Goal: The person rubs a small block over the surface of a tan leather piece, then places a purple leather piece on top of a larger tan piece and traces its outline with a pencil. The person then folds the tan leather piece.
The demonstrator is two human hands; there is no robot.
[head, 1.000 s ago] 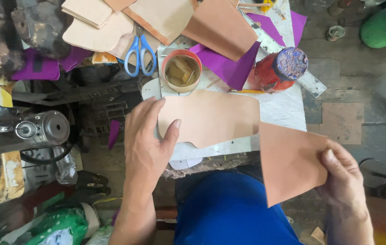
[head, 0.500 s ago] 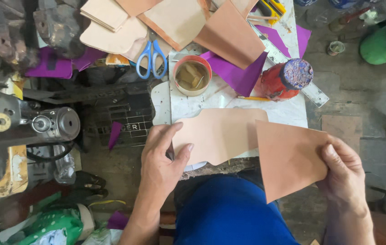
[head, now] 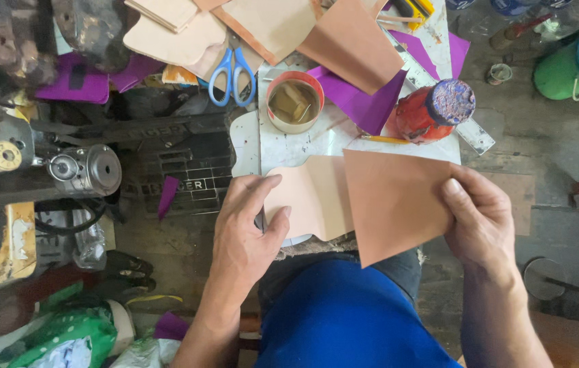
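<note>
L hand [head: 245,225] lies palm-down, fingers loosely spread, pressing on the left edge of a pale tan curved-edge leather piece [head: 313,197] that rests flat on the small white work slab [head: 269,146]; it grips nothing, just pins it. R hand [head: 480,221] pinches the right edge of a darker tan, roughly square leather sheet [head: 395,204], thumb on top, fingers curled underneath. That sheet is tilted a bit, overlaps the right part of the pale piece and hangs off the slab's near edge above the blue-clad lap [head: 344,313]. Just beyond the leather: a red-rimmed round tin [head: 293,102] w/ small blocks inside, a red jar w/ crusted purple lid [head: 432,112] on its side, a yellow pencil [head: 385,139] near the jar. Blue-handled scissors [head: 231,71] lie left of the tin, purple sheet scraps [head: 364,102] between tin & jar, more tan leather pieces [head: 283,24] stacked at the far end. Dark metal sewing machine [head: 51,167] to the left, well apart from both hands.
</note>
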